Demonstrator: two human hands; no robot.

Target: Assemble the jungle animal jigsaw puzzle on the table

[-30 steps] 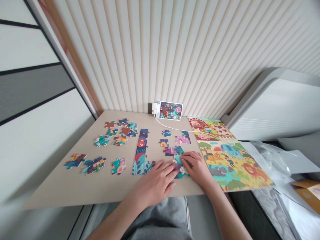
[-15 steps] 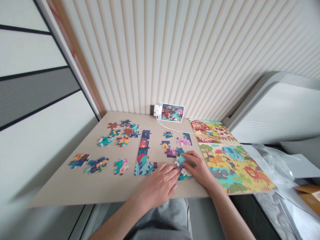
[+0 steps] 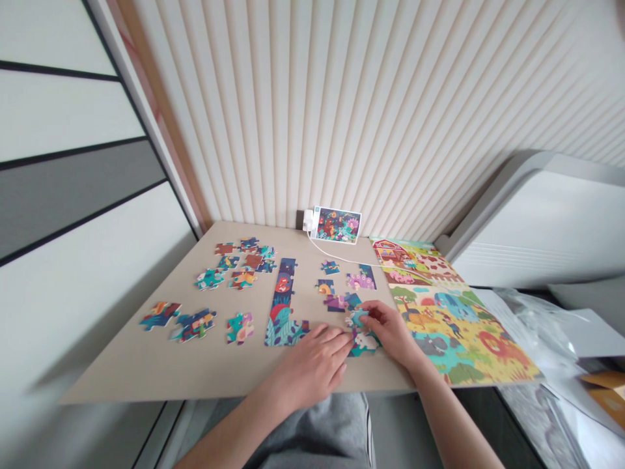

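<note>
My left hand (image 3: 317, 361) lies flat with outstretched fingers, its fingertips at the edge of a puzzle piece with a white rabbit (image 3: 367, 341). Between the thumb and fingers of my right hand (image 3: 390, 331) is a light-blue puzzle piece (image 3: 359, 318), just above the rabbit piece. A purple and blue piece (image 3: 338, 302) sits right behind it. To the left, a joined L-shaped puzzle strip (image 3: 283, 312) reaches under or beside my left fingers; the exact end is hidden. Further back are a snail piece (image 3: 325, 286), a dark-blue piece (image 3: 331, 267) and a purple joined part (image 3: 361, 281).
Several loose pieces (image 3: 243, 279) are scattered over the left of the table (image 3: 195, 371). A picture card (image 3: 336, 225) leans at the wall beside a white charger (image 3: 308, 220), whose cable crosses the table. Finished animal (image 3: 454, 332) and farm puzzles (image 3: 415, 260) lie at right.
My right fingers have drawn together into a pinch on the light-blue piece, which shows more now. My left hand stays nearly still. The whole view has shifted slightly.
</note>
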